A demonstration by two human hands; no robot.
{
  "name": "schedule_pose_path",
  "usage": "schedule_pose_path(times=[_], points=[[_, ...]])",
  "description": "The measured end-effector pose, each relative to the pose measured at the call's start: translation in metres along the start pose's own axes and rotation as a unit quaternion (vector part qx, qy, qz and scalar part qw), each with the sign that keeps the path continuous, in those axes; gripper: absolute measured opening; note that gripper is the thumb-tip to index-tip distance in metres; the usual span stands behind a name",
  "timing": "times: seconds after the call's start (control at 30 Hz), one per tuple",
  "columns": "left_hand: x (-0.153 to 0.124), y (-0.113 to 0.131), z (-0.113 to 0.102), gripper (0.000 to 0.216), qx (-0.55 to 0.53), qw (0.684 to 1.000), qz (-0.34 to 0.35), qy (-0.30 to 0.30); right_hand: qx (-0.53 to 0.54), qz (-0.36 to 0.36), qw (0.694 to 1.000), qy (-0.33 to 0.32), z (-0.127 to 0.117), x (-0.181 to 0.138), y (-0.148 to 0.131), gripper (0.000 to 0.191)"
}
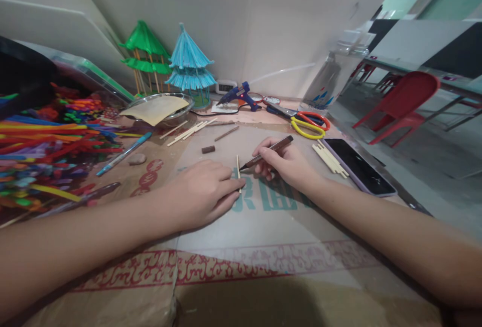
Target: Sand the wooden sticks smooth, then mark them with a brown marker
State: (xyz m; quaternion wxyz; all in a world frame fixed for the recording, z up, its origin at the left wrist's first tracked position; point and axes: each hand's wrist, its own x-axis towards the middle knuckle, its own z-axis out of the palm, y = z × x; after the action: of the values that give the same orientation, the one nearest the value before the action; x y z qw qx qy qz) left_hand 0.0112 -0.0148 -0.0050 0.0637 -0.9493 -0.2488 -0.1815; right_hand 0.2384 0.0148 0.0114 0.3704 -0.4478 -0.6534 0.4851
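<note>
My left hand [205, 191] lies knuckles up on the cardboard sheet [263, 226], its fingertips pressed down on a thin pale wooden stick [238, 164] that points away from me. My right hand [284, 161] grips a brown marker pen [269, 151], whose tip touches the stick from the right. A brown pen cap [208, 149] lies just beyond my left hand. More pale sticks [190, 131] are scattered further back, and a small bundle of sticks [330, 158] rests beside a phone.
A pile of coloured pipe cleaners [45, 146] fills the left side. At the back stand a green pagoda model [145, 56], a blue pagoda model [189, 66], a glass bowl [160, 108] and a blue glue gun [239, 95]. Scissors [311, 123], a phone [356, 166] and a red chair [402, 103] are on the right.
</note>
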Motion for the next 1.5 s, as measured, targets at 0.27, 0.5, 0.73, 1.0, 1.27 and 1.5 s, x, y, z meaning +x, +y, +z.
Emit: schedule_pose_path(times=[0.27,0.5,0.73,1.0,1.27,1.5], points=[[0.0012,-0.0002,0.0001,0.031,0.003,1.000,0.002,-0.008,0.007,0.002,1.000,0.008,0.0011,0.0020,0.0011,0.016],[0.0004,-0.0018,0.0020,0.032,-0.007,1.000,0.002,-0.005,-0.016,0.001,0.999,-0.028,-0.0008,-0.0004,0.0003,0.016],[0.0005,0.0013,0.0019,0.033,0.043,0.999,0.008,-0.009,-0.012,0.002,0.999,-0.031,-0.0011,-0.0006,0.0001,0.015],[-0.0004,0.0022,-0.0001,0.030,0.033,0.999,0.013,0.009,0.003,0.003,1.000,-0.012,0.0000,0.0008,0.0014,0.015],[0.0000,0.0019,0.0020,0.030,0.036,0.999,0.020,0.021,0.011,0.002,1.000,-0.020,-0.0006,0.0013,0.0031,0.017],[-0.0011,0.0012,0.0020,0.031,0.042,0.999,0.017,0.016,-0.006,0.004,0.999,-0.033,-0.0011,0.0006,0.0007,0.017]])
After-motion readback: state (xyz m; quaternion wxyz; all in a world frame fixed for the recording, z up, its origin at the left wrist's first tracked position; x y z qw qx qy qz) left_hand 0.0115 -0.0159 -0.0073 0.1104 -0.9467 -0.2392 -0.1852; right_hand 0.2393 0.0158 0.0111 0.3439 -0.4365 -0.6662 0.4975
